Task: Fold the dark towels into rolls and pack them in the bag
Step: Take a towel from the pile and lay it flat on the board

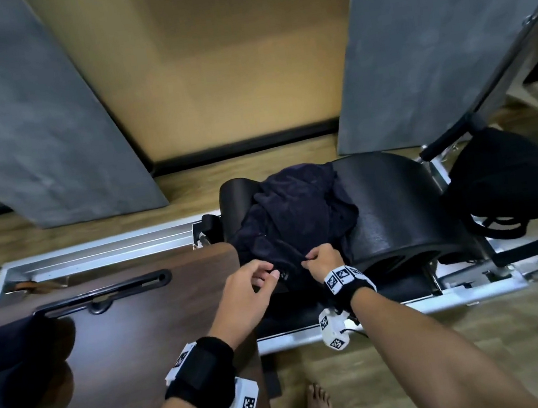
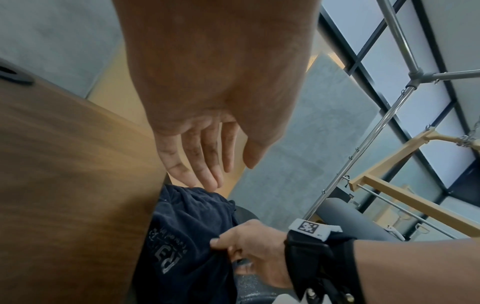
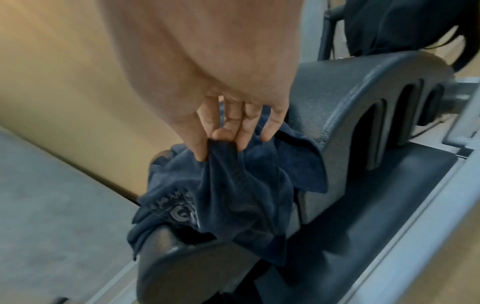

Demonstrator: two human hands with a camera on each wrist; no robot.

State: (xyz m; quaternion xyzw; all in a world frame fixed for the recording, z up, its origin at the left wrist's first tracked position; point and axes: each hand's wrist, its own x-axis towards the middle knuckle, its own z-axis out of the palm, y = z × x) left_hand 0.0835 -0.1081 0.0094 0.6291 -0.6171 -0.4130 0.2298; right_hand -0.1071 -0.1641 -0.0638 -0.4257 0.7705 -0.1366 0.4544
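A silver-framed exercise bed runs left to right across the wooden floor, carrying a black arched barrel. Over the barrel's left half lies a crumpled heap of dark towels, directly ahead of both hands and draped toward the person. Beyond the barrel's right end, well apart from the hands, sits the black bag (its opening cannot be made out). At near left a brown wooden table abuts the heap's left edge. The right hand is the nearer: thumb and fingers pinch a gathered fold at the heap's near edge. The left hand hovers just beside that fold, fingers loosely extended and holding nothing. In judgement, a towel must be drawn leftward onto the table to spread; barrel and bunched neighbours may snag it.
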